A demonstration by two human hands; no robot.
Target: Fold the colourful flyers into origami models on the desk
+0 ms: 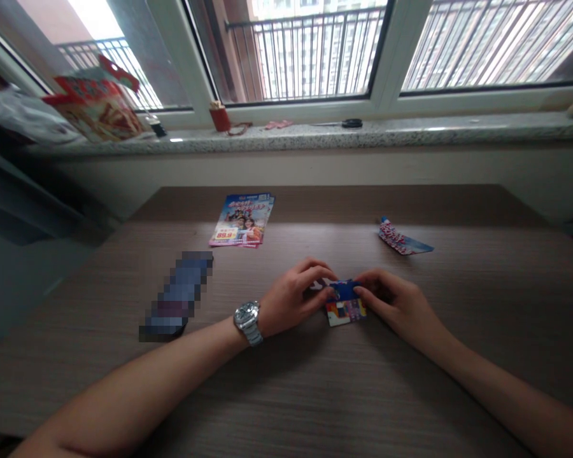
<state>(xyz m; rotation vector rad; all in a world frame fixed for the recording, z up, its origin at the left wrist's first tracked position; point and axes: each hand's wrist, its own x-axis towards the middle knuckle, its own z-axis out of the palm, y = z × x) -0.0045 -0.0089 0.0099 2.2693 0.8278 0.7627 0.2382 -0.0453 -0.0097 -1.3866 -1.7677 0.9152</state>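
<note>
A small folded colourful paper [346,305], blue on top with red and yellow below, lies on the wooden table [286,381] between both hands. My left hand [293,296], with a metal watch on its wrist, pinches the paper's left edge with curled fingers. From the other side my right hand [394,302] grips the paper's right edge, its fingers pressed together on it.
A stack of printed flyers [243,219] lies further back on the table. A folded paper piece [402,240] sits at the right. A dark blurred-out object [179,294] lies at the left. The stone windowsill [315,135] holds a snack bag [98,105], a red cup [219,117] and scissors [351,123].
</note>
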